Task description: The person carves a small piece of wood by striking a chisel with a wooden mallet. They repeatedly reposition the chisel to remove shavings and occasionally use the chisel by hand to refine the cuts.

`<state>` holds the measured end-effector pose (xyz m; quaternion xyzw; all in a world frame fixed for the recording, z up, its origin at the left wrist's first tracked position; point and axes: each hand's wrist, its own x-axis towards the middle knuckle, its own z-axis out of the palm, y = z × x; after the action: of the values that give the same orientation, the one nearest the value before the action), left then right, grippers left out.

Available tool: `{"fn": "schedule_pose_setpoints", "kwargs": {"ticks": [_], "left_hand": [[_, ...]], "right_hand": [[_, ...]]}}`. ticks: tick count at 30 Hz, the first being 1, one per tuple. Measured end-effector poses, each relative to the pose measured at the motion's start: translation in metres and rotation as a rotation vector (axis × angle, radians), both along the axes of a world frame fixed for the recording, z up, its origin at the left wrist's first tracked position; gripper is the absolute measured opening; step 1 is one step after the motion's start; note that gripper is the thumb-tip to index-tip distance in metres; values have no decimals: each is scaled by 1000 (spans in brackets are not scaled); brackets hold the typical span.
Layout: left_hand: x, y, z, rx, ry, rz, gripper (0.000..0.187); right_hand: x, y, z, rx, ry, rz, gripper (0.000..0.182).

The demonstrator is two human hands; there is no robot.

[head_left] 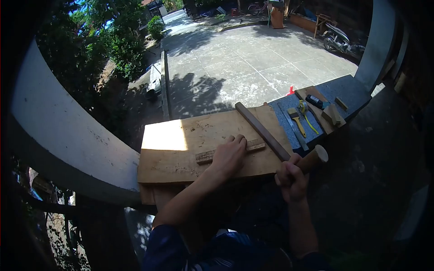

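Note:
My left hand (229, 156) rests over a short wooden strip (206, 156) lying on a broad wooden board (172, 165); its fingers are bent around the strip. Marks run along the strip's upper face. My right hand (291, 177) is closed at the board's right front edge, beside a round wooden mallet head (316, 156) with a pale end. A long dark wooden bar (262, 129) runs diagonally from the board's back edge down to my right hand. Whether the bar is the mallet's handle or a separate piece I cannot tell. Small wood chips lie on the board.
On the blue-grey slab (355, 90) to the right are a brush (296, 121), a metal ruler (294, 128), a yellow tape (309, 121), a dark bottle-like object (314, 101) and wooden blocks (332, 115). A white curved pillar (77, 122) stands left.

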<state>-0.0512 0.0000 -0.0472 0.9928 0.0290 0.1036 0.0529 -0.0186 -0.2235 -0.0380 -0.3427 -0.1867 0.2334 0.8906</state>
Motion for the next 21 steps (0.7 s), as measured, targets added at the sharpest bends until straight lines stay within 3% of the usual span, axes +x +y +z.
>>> {"fn": "schedule_pose_setpoints", "kwargs": {"ticks": [12,21], "left_hand": [[1,4,-14,54,-23,-33,20],[-14,21,-8,-611,-120,-22,35]], "right_hand": [[2,-3,-3,26,14,22,19],[19,3,6,112,-106,47,17]]}}
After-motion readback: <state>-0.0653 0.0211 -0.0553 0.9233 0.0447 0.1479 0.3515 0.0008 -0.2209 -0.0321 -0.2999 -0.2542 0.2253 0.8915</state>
